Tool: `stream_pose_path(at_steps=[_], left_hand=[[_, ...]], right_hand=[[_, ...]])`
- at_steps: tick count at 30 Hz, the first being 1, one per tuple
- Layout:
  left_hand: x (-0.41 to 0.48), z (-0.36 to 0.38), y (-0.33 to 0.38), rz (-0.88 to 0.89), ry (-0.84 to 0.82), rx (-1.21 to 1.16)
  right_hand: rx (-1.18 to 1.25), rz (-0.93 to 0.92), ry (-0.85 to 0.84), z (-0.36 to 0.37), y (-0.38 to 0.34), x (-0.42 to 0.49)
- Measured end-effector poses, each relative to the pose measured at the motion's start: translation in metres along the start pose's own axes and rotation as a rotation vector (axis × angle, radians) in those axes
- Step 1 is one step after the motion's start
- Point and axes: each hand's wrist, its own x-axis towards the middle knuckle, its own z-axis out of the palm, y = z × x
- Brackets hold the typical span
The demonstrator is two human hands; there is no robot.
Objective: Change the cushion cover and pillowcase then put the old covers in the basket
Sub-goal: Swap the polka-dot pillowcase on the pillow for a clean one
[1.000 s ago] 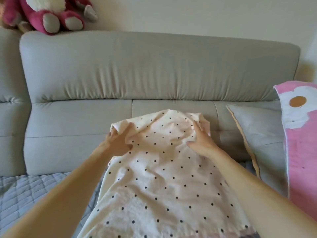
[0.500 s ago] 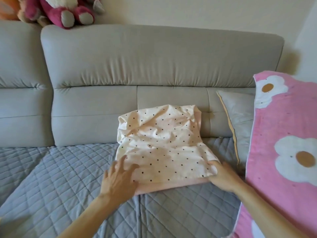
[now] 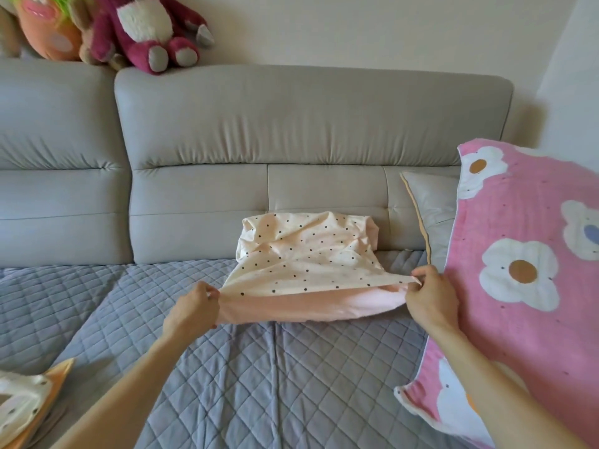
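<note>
A cream cover with black dots (image 3: 304,254) lies against the sofa back, its open near edge showing a plain pink inside. My left hand (image 3: 191,311) pinches the left corner of that open edge. My right hand (image 3: 428,296) pinches the right corner, so the opening is stretched between both hands just above the seat. A pink pillow with white flowers (image 3: 518,286) leans at the right, beside my right forearm. Behind it stands a grey cushion with a yellow trim (image 3: 431,218).
The grey quilted seat pad (image 3: 259,377) covers the sofa seat. The grey sofa back (image 3: 291,131) runs across the view. Plush toys (image 3: 139,30) sit on top of it at the left. A cream and orange cloth (image 3: 29,400) lies at the lower left corner.
My hands slid from the far end of the dotted cover to its near open edge and took hold of its two corners. The view pulled back from the sofa.
</note>
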Motion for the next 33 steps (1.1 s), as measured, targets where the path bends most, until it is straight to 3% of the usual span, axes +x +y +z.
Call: stream_pose_path(at_steps=[4, 7, 10, 14, 16, 19, 22, 26, 33], left_hand=[[-0.019, 0.011, 0.002, 0.133, 0.043, 0.181], [-0.033, 0.02, 0.004, 0.288, -0.018, 0.325], [-0.037, 0.027, 0.004, 0.399, -0.074, 0.626], [-0.032, 0.031, 0.016, 0.475, -0.03, 0.783], [-0.026, 0.028, 0.023, 0.487, -0.035, 0.735], [-0.012, 0.013, 0.028, 0.342, -0.069, 0.33], [0.002, -0.008, 0.021, 0.255, 0.043, 0.162], [-0.002, -0.016, 0.019, 0.289, 0.295, 0.211], [-0.024, 0.014, 0.002, 0.353, 0.291, 0.306]], right_hand=[[0.145, 0.232, -0.14, 0.01, -0.001, -0.005], [0.346, 0.345, -0.25, 0.014, -0.005, -0.011], [0.318, 0.309, -0.242, 0.021, 0.0, -0.013], [0.193, 0.203, -0.235, 0.017, 0.005, -0.013], [0.109, 0.077, -0.236, 0.008, 0.004, -0.011], [-0.114, -0.117, -0.236, -0.006, 0.008, 0.0], [-0.272, -0.224, -0.297, -0.019, 0.012, 0.009], [-0.433, -0.319, -0.462, -0.019, 0.02, 0.004], [-0.382, -0.296, -0.486, -0.009, 0.019, -0.022]])
